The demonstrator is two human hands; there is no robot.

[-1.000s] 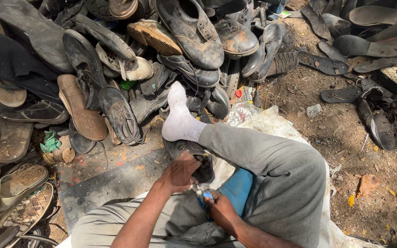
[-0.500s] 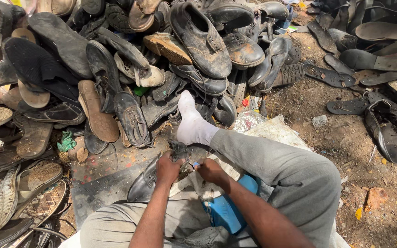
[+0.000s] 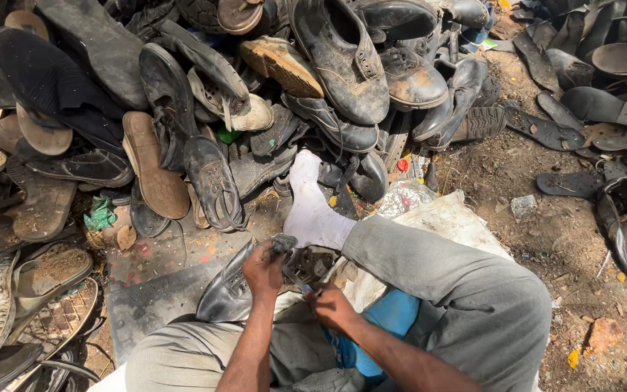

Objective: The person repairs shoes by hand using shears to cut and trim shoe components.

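Note:
I sit on the ground with my grey-trousered legs bent and a white-socked foot [image 3: 312, 207] stretched toward a heap of old shoes. My left hand [image 3: 263, 267] grips the back of a worn black leather shoe [image 3: 231, 290] lying on its side between my legs. Close beside it, my right hand [image 3: 330, 305] is closed on a small tool with a blue handle [image 3: 306, 289], its tip at the shoe's opening. A blue object [image 3: 390, 319] shows under my right forearm.
A large pile of worn shoes and sandals [image 3: 255, 80] fills the top and left. Loose black soles [image 3: 582, 109] lie on bare dirt at the right. A dark flat slab [image 3: 150, 301] lies before my knees, and a whitish sack [image 3: 444, 218] sits under my leg.
The view has tilted and shifted. The black shoe has come up into view in my left hand, and my right hand with the tool has moved to it.

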